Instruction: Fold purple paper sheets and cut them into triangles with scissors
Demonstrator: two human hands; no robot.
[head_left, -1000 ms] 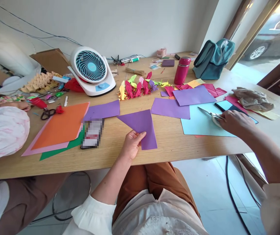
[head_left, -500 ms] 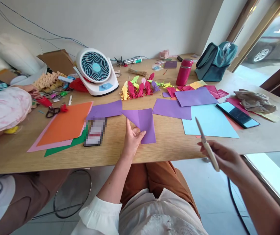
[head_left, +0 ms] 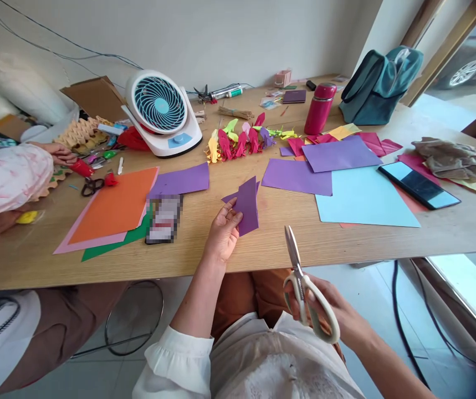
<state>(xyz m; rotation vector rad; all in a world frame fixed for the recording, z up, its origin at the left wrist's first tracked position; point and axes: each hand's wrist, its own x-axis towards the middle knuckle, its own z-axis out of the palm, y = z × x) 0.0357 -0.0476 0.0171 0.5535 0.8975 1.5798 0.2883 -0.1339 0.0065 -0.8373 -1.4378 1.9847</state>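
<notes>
My left hand pinches a folded purple paper and holds it up on edge just above the wooden table. My right hand is low, in front of my lap, closed round the cream handles of a pair of scissors. Their blades are together and point up toward the table edge, a little right of the purple paper. The two hands are apart.
Purple sheets, a light blue sheet, an orange sheet and a phone lie on the table. Behind stand a white fan, folded paper figures, a red flask and a teal bag. Another person's hand works at the left.
My right hand picked the scissors off the blue sheet and brought them down in front of me. My left hand lifted the purple paper from flat to on edge.
</notes>
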